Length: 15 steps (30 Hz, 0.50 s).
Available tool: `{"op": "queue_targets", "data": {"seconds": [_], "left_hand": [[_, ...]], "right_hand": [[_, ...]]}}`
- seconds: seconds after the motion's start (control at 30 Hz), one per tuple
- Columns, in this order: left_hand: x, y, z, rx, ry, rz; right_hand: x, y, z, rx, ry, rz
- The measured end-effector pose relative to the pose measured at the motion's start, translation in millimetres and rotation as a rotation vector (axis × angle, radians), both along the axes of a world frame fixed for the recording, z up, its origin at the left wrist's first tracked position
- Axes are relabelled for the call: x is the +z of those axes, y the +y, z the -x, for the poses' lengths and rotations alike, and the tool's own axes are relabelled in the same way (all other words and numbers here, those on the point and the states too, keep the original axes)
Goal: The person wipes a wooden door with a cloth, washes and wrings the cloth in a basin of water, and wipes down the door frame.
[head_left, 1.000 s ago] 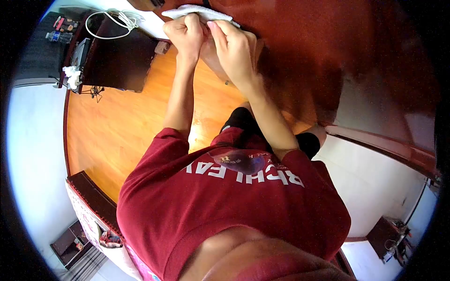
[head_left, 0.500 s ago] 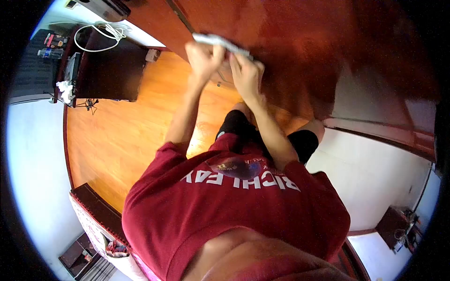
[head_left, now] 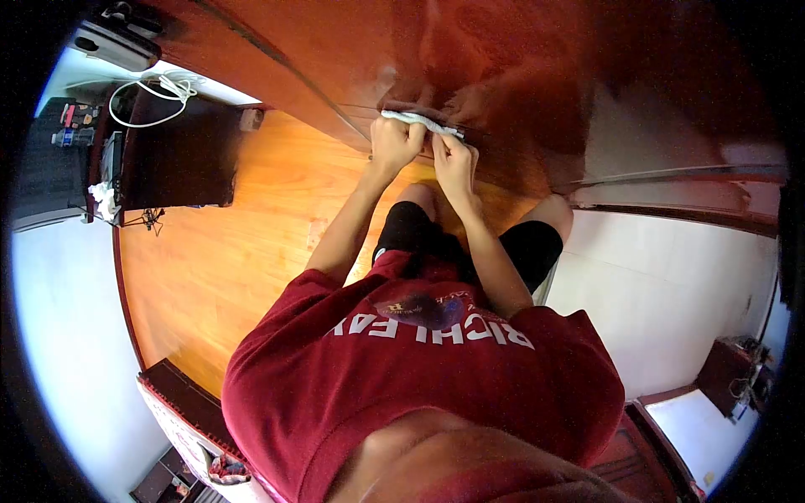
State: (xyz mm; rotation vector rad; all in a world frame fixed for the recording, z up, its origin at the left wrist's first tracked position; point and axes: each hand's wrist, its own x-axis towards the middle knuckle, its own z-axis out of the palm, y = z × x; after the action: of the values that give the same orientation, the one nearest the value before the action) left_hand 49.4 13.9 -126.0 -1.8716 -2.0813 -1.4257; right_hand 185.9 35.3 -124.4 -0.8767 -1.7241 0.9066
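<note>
One glossy reddish-brown wooden panel (head_left: pixel 520 59), stretching across the top of the frame, with blurred reflections near its middle. Below, orange-brown wooden floor (head_left: pixel 243 226), running from just left of centre toward the lower left. Dark table (head_left: pixel 172 151) in the upper left of the frame, with one corner meeting the floor. Across the lower centre, dark red shirt (head_left: pixel 436 377) with white upside-down lettering. Black shorts (head_left: pixel 530 251) at the centre, over two bent knees. Coiled white cable (head_left: pixel 186 89) at the upper left, above the dark table.

At upper centre, left hand (head_left: pixel 397 144), curled tightly and clamped on the left part of the white cloth (head_left: pixel 432 124). Just beside, right hand (head_left: pixel 455 168), with thumb and fingertips pinched together on the cloth's right part. White cloth drawn out as a narrow strip between hands and panel, sloping down to the right; against the wood or just short of touching, cannot tell which. Far left of the frame, crumpled white tissue (head_left: pixel 103 201); higher up, small bottle (head_left: pixel 70 137), lying on its side in the picture.
</note>
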Motion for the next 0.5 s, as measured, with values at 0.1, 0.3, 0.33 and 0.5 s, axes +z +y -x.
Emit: {"op": "queue_targets", "data": {"seconds": [0.1,0.3,0.33,0.5], "left_hand": [[25.7,1.4,0.2,0.014,0.027,-0.089],[156.7,13.3,-28.0,-0.029,-0.085,-0.341],[164.6,16.2,-33.6,-0.026,-0.065,-0.347],[109.5,16.1,-50.8,0.053,0.017,-0.219]], "right_hand": [[18.0,3.2,3.2,-0.053,0.051,-0.138],[137.2,13.2,-13.6,-0.129,0.163,-0.340],[139.5,15.6,-17.1,-0.140,0.159,-0.334],[79.7,16.6,-33.8,-0.139,0.053,-0.276]]}}
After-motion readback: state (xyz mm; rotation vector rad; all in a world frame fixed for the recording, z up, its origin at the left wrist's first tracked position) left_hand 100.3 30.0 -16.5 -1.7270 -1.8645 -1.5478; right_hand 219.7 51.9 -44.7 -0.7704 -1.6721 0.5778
